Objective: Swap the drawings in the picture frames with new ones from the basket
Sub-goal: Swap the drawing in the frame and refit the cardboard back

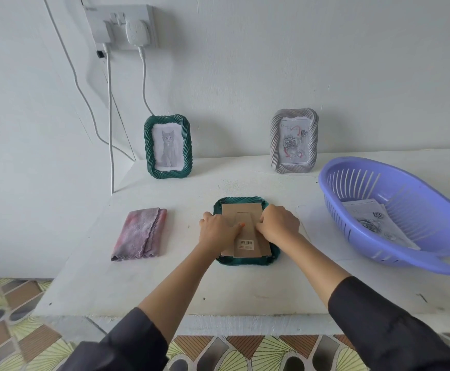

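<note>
A dark green picture frame (245, 259) lies face down in the middle of the white table, its brown cardboard back (241, 210) facing up. My left hand (217, 230) presses on the left side of the back, fingers flat. At the frame's right edge, my right hand (278, 223) rests with its fingers curled on the backing. A second green frame (168, 146) with a cat drawing stands against the wall. To its right stands a grey frame (294, 141) with a rose drawing. The purple basket (395, 253) at the right holds rose drawings (376, 222).
A folded pink-grey cloth (141, 233) lies left of the face-down frame. White cables (110, 116) hang from a wall socket (123, 25) down past the table's left rear corner. The table's front edge (218, 319) is near my forearms, with patterned floor below.
</note>
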`<control>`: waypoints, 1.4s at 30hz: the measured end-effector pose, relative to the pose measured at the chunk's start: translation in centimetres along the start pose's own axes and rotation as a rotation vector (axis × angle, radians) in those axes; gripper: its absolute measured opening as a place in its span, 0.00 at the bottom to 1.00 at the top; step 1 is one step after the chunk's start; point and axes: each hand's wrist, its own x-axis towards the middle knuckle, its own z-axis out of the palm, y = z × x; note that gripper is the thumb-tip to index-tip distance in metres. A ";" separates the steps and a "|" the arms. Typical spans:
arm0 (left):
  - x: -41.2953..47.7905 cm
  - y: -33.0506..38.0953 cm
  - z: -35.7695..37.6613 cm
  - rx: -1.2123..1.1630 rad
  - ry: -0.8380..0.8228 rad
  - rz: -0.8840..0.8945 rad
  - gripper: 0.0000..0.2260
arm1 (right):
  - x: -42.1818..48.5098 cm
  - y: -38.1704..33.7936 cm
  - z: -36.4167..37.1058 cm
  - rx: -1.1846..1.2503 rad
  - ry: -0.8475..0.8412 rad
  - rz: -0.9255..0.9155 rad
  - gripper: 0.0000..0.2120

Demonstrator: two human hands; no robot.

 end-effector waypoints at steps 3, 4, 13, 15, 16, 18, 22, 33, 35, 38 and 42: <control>-0.2 -0.7 -0.5 -0.081 -0.013 0.005 0.17 | -0.8 0.0 -0.1 -0.007 0.007 -0.018 0.20; -0.2 -0.7 -0.8 -0.107 -0.010 0.008 0.15 | -0.9 0.0 -0.3 0.003 -0.007 -0.016 0.19; -1.1 -3.2 -2.1 -0.144 -0.087 0.101 0.07 | -2.5 3.8 -1.4 0.192 -0.079 -0.038 0.19; -1.7 -3.5 -2.0 -0.154 -0.142 0.111 0.07 | -3.1 4.4 -1.1 0.199 -0.125 -0.053 0.22; -1.9 -3.6 -1.9 -0.157 -0.145 0.118 0.09 | -3.4 4.7 -1.0 0.217 -0.147 -0.062 0.24; -2.3 -3.5 -2.0 -0.157 -0.136 0.139 0.13 | -3.8 5.0 -0.8 0.255 -0.190 -0.083 0.28; -2.6 -3.4 -2.0 -0.141 -0.106 0.188 0.13 | -3.9 5.4 -0.3 0.278 -0.161 -0.128 0.28; -2.7 -4.0 -1.3 -0.035 -0.027 0.237 0.18 | -4.9 5.0 -0.1 0.157 -0.037 -0.146 0.23; -2.8 -4.5 -1.1 -0.029 -0.006 0.284 0.19 | -5.3 5.0 -0.4 0.102 0.018 -0.186 0.22; -2.8 -5.2 -1.4 0.058 -0.033 0.449 0.14 | -5.7 4.7 -0.7 0.065 0.060 -0.289 0.15; -2.5 -5.4 -2.0 0.167 -0.099 0.531 0.11 | -5.6 4.5 -0.8 0.023 0.036 -0.381 0.10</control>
